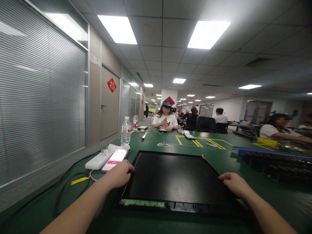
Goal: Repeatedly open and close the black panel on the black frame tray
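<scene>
A flat black square panel (174, 177) lies on the green table (219, 156) in front of me, with a strip of green circuit board (142, 203) along its near edge. My left hand (119, 174) grips the panel's left edge, fingers curled over it. My right hand (234, 183) holds the right edge the same way.
A phone with a lit screen (115, 160) and a white power bank (98, 160) lie left of the panel, with black cables (60, 191). Two water bottles (125, 131) stand further back. A person (165, 118) sits across the table; another person (280, 128) sits at right beside black trays (275, 162).
</scene>
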The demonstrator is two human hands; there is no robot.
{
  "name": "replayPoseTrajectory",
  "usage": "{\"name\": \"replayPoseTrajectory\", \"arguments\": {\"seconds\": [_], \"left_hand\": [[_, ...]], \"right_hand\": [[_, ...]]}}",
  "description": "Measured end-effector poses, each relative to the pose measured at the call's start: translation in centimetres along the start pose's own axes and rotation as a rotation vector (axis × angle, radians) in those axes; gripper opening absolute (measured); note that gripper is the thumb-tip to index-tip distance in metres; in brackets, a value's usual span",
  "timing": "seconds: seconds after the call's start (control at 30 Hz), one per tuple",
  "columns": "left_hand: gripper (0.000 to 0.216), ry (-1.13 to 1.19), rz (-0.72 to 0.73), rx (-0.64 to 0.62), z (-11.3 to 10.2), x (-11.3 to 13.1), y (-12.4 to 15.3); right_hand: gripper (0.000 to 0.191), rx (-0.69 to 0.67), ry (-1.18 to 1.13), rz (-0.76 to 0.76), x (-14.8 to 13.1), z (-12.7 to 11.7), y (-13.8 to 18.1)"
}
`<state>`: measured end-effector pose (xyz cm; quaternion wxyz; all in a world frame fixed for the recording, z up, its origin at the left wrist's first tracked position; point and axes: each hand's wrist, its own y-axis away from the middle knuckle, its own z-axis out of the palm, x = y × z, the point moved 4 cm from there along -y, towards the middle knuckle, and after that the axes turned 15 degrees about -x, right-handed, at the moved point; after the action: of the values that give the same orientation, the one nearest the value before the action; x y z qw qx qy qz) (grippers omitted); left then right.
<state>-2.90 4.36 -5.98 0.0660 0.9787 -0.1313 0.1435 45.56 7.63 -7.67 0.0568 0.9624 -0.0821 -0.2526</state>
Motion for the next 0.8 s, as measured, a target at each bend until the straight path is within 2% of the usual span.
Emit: {"name": "replayPoseTrajectory", "arguments": {"seconds": [0.27, 0.7, 0.8], "left_hand": [[0.04, -0.005, -0.015, -0.02, 0.4, 0.3, -0.3], [0.036, 0.049, -0.073, 0.046, 0.5, 0.1, -0.6], [0.035, 0.062, -0.075, 0.058, 0.6, 0.0, -0.7]], "right_hand": [[0.034, -0.019, -0.054, -0.003, 0.3, 0.3, -0.4], [0.035, -0.092, -0.172, -0.003, 1.2, 1.2, -1.5], [0.035, -0.066, -0.169, 0.002, 1.0, 1.1, -1.3]]}}
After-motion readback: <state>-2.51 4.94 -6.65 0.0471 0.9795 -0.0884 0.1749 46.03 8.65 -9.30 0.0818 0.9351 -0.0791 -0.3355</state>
